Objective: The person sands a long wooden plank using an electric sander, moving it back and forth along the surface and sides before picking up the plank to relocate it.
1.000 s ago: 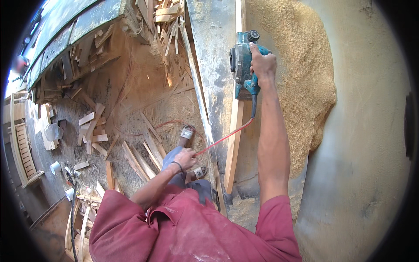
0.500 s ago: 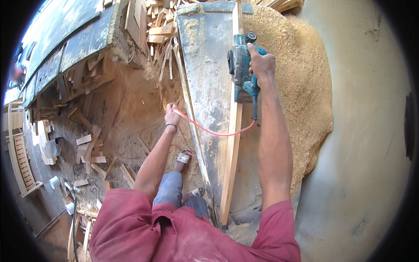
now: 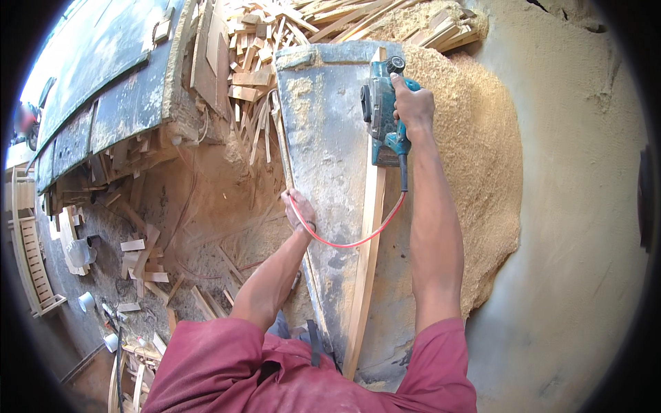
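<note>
Gripping the blue planer (image 3: pixel 380 113) by its handle in our right hand (image 3: pixel 415 110), we have pushed it nearer the far end of the wooden strip (image 3: pixel 361 289) on the bench (image 3: pixel 323 124), so little wood seems left ahead. Our left hand (image 3: pixel 304 206), closed around the red cord (image 3: pixel 344 246), has shifted to the bench's edge, leaving slack looped across the strip.

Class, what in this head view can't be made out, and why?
Head view: wood strip, part under the planer, covered by it.
Head view: right hand, its palm hidden by its back.
Head view: red shape far left, too small and blurred.
</note>
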`<state>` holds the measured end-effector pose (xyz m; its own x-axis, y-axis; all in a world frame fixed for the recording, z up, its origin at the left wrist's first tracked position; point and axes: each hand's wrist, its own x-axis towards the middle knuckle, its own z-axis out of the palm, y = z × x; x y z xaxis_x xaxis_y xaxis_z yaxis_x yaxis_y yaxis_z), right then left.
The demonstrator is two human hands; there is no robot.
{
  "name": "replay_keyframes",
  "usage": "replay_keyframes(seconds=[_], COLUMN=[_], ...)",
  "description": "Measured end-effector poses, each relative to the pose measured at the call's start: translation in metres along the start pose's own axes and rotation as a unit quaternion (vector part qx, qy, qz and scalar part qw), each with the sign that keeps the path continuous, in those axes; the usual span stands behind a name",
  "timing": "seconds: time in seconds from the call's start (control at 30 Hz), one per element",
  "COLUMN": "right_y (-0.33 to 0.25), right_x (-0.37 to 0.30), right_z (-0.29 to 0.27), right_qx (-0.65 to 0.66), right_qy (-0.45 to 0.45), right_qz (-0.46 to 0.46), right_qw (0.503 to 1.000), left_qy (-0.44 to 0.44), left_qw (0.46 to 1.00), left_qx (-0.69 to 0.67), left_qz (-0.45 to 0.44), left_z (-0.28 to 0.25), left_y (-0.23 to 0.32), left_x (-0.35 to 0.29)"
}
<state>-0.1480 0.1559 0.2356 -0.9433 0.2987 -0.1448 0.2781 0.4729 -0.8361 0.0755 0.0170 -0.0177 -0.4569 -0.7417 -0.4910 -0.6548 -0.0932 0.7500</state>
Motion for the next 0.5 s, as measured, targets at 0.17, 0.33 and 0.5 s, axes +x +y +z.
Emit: replay_keyframes(seconds=[0.17,0.33,0.5], right_y=[-0.016,-0.037,-0.052], right_x=[0.05,0.087,0.125], right_z=[0.013,0.026,0.041], right_qx=[0.002,-0.025,-0.035], right_qy=[-0.001,0.003,0.011], right_qz=[-0.011,-0.018,-0.043], right_qw=[1.0,1.0,0.998], left_qy=[0.006,0.009,-0.004], left_qw=[0.999,0.998,0.998], left_qx=[0.018,0.026,0.043], left_qz=[0.041,0.05,0.055], left_z=[0.002,0.003,-0.001], left_y=[0.0,-0.005,-0.002], left_x=[-0.001,0.003,0.001])
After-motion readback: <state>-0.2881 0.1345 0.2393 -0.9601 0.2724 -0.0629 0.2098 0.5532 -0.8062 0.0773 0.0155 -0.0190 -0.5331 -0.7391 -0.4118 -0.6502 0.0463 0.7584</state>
